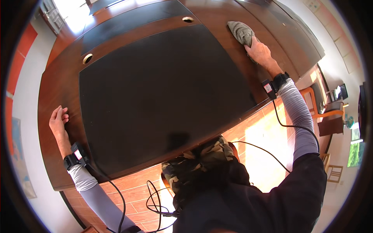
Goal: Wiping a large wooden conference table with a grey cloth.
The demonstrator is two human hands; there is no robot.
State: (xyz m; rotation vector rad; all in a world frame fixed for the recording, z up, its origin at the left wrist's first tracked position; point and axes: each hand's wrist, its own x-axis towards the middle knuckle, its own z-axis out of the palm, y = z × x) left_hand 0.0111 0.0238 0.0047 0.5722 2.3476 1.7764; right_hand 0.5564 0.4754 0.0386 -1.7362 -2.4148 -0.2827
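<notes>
My right hand (260, 52) grips a grey cloth (241, 31) that rests on the brown wooden table (225, 48), right of its black inset panel (163, 93). The cloth is bunched, and part of it is hidden under my fingers. At the table's left side my left hand (59, 118) is near the wood with its fingers loosely curled. I see nothing in it, though its palm side is partly hidden. Both wrists carry black strapped devices with cables.
Two round cable holes, the left hole (87, 58) and the right hole (188, 19), pierce the tabletop beyond the panel. Black cables (157, 201) hang beside my body over the tiled floor. A wooden chair (316, 100) stands to the right. A white wall (32, 116) runs along the left.
</notes>
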